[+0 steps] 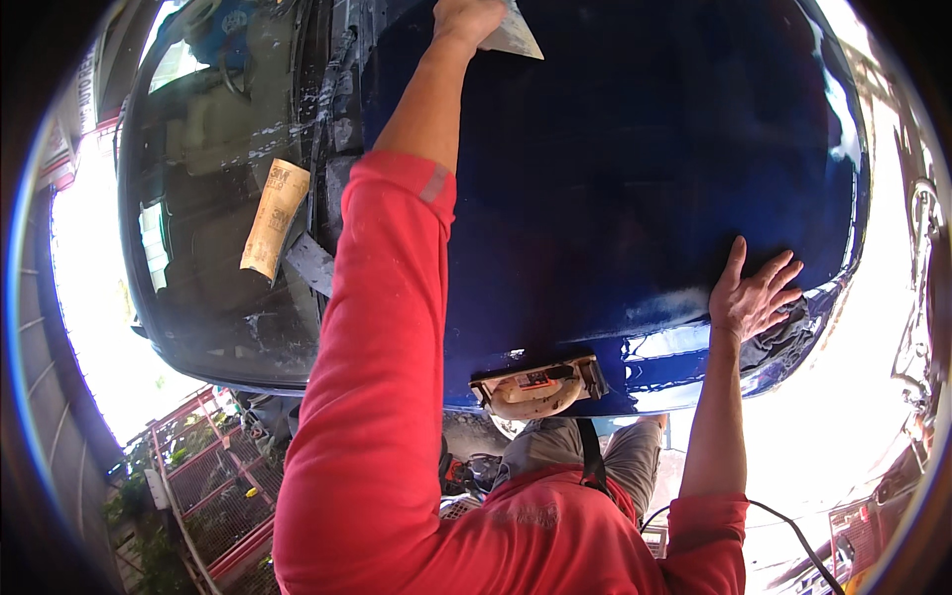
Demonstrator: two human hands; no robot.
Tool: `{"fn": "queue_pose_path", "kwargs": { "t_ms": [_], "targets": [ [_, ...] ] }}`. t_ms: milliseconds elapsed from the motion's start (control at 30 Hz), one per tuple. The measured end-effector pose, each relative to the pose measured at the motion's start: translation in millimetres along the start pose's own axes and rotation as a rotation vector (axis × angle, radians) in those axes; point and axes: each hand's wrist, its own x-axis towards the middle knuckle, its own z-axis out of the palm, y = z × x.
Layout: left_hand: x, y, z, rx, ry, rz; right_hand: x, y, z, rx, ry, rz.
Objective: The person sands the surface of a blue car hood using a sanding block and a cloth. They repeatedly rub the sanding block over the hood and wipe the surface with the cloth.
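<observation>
My left arm stretches to the far side of a dark blue car hood (595, 169). Up there my left hand (468, 18) is closed on a pale sheet of sandpaper (518, 38), whose pointed corner sticks out to the right over the paint; the fingertips are cut off by the picture's top. With fingers spread, my right hand (756, 290) lies on the hood toward its front right, holding nothing. Between my arms, a hand sanding block (535, 395) with a rounded pale handle rests on the hood's near edge.
A curled piece of tan sandpaper (275, 218) lies on the dusty windshield (198, 288) at left. Beside it, a grey sheet (311, 264) lies near the hood's rear edge. Dark crumpled material (783, 342) sits by the right front corner. A black cable (793, 526) runs at lower right.
</observation>
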Motion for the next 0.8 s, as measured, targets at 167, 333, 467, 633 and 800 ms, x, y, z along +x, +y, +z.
{"fn": "queue_pose_path", "kwargs": {
  "t_ms": [167,333,467,633,800],
  "targets": [
    [-13.1,-3.3,-31.0,-0.265,-0.084,-0.319,0.5,0.4,-0.3,0.011,0.005,0.003],
    [-32.5,-2.0,-27.7,0.037,-0.195,-0.180,-0.3,-2.2,-3.3,-0.021,-0.021,0.011],
    [-40.4,-4.2,-35.6,-0.155,-0.146,-0.223,-1.4,-1.1,-1.2,0.014,0.028,-0.008],
    [-48.1,38.8,12.0,-0.343,-0.189,-0.280,0.0,0.4,1.4,-0.007,0.002,0.003],
    [-105.9,138.7,152.2,-0.081,-0.366,0.121,-0.9,-4.3,-3.6,-0.019,0.004,0.022]
  ]
}}
